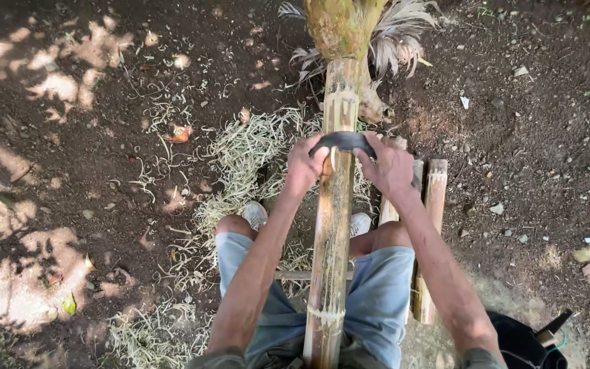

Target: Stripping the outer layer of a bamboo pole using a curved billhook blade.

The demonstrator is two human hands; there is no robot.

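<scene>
A long, pale yellow-green bamboo pole [331,225] is seen running lengthwise between the person's knees, its long axis almost vertical in the view: the near end is at the bottom edge of the picture, the far end points away from the person toward the top edge, where it meets a mossy, greenish stump [341,24] fringed with dry grey leaves. The pole's skin is mottled, streaked with brown and dark patches, and ringed by pale nodes (three can be counted along the visible length).

A dark, curved blade [345,141] is laid crosswise over the pole, at a right angle to its long axis. One end of the blade is gripped by the left hand [303,167], the other by the right hand [390,166]; the fingers of both are curled tight around it, one hand on each side of the pole.

Two shorter split bamboo pieces [429,232] are lying side by side on the ground just right of the pole, parallel to it. Pale, stringy bamboo shavings [247,154] are heaped on the dark earth ground [76,171] to the left of the pole and around the two light-coloured shoes [255,213]. Light blue shorts [377,290] are worn. A dark bag [524,342] with a tool handle (only partly in view) sits at the bottom right corner.
</scene>
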